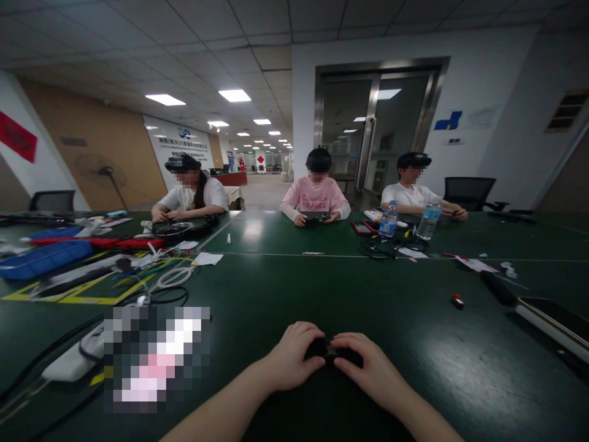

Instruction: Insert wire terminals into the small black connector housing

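Observation:
My left hand (pixel 293 358) and my right hand (pixel 367 363) face each other just above the green table (pixel 257 294). Between them is a small black object (pixel 329 350) with a lighter patch in its middle. Fingers and thumbs of both hands curl round its two ends and cover much of it. What kind of thing it is cannot be made out against the dark tabletop.
On the left lie a white power strip (pixel 73 356), coiled cables (pixel 175 277) and a blue tray (pixel 46 261). To the right are a small red item (pixel 457 301) and a flat dark-topped device (pixel 556 322). Water bottles (pixel 389 220) stand farther back, before several seated people.

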`<state>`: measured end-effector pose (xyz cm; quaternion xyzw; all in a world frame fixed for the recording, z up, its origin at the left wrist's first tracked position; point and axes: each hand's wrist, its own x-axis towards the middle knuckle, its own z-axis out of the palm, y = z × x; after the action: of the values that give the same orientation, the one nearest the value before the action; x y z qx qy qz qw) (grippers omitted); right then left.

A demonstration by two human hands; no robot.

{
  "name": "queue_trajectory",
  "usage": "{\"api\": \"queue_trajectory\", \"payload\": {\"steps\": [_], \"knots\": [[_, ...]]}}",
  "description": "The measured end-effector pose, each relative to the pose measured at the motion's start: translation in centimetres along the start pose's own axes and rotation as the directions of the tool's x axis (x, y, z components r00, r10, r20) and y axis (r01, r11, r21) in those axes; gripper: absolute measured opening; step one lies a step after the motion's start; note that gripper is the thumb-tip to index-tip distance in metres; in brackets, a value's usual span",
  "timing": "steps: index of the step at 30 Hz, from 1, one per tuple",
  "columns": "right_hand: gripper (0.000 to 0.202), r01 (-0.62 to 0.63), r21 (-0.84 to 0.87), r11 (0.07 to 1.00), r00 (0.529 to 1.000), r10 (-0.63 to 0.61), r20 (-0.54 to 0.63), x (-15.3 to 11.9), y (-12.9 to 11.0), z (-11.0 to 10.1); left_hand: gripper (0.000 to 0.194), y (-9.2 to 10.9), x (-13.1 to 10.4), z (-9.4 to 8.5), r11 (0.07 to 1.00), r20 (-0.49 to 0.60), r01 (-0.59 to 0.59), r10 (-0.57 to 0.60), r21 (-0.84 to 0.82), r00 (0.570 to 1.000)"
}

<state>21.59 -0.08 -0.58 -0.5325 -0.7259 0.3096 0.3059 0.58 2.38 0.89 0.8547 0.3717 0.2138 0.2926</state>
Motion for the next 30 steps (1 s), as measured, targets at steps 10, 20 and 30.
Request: {"api": "queue_trajectory", "payload": {"steps": [10,20,30], "knots": [[0.019,0.034,-0.065,0.997,0.999,-0.035,-0.003,-0.1,-0.7,0.3,0.037,-0.2,0.0,0.3,0.998,0.005,0.001,-0.001,0.056,1.0],[0.019,0.022,-0.012,1.0,1.0,-0.022,-0.016,-0.2,-0.9,0.3,0.03,-0.6,-0.1,0.6,0.999,-0.01,-0.029,0.03,0.044,1.0],[0.019,0.014,0.072,0.997,1.0,-0.012,-0.028,-0.3,-1.1,0.2,0.028,-0.6,-0.2,0.4,0.999,0.019,-0.015,0.014,0.045,1.0]]}}
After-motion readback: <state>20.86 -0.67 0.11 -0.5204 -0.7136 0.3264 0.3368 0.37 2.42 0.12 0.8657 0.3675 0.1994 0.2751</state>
